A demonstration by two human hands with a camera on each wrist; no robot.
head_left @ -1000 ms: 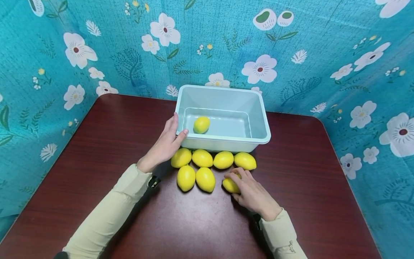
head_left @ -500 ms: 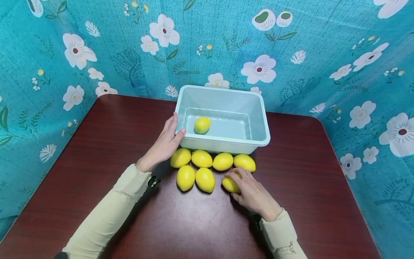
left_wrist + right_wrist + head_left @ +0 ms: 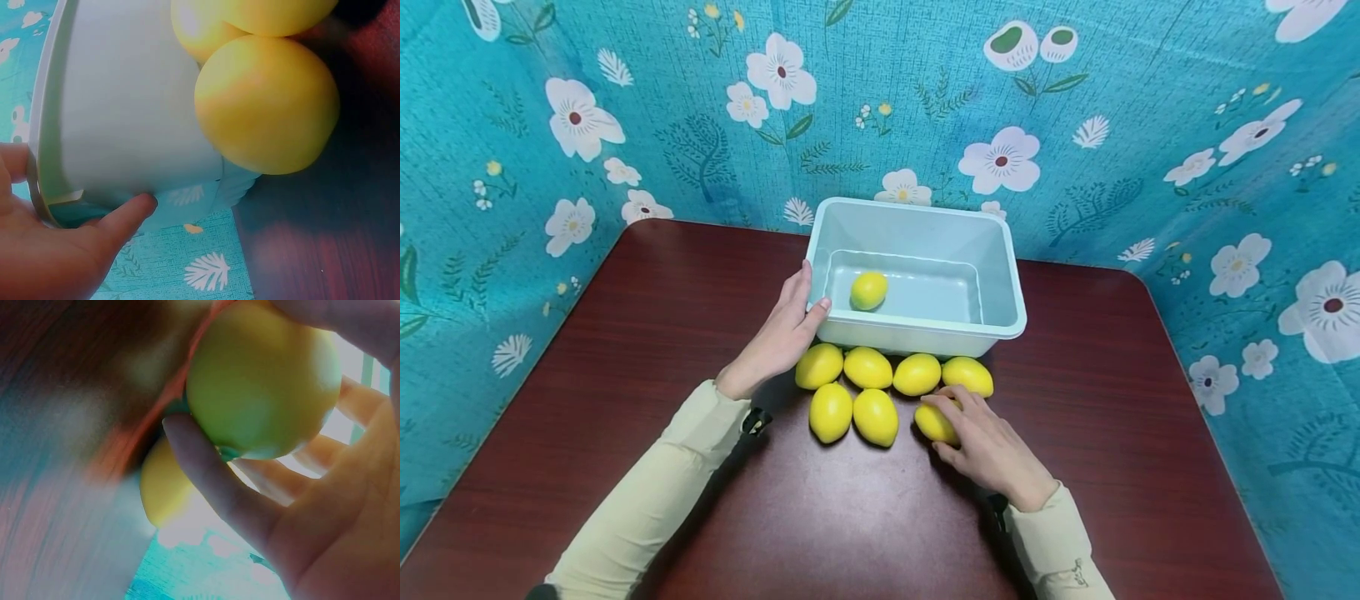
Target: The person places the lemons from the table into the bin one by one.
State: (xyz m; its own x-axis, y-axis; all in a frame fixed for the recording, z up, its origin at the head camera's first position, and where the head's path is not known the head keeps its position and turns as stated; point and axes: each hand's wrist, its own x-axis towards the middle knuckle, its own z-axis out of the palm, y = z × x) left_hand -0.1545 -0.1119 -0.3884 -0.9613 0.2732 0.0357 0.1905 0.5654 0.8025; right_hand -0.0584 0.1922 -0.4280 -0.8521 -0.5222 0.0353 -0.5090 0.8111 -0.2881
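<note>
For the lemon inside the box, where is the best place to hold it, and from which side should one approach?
Probably grip the lemon by opposite rounded sides, coming from straight above: it lies low on the floor of the box, walls rise all around, and only the top is open.

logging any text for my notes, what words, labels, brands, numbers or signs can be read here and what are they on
Right sleeve: small dark marking, perhaps lettering, too small and blurred to read.
No other text can be made out: none visible on the bin, lemons or floral cloth.
</note>
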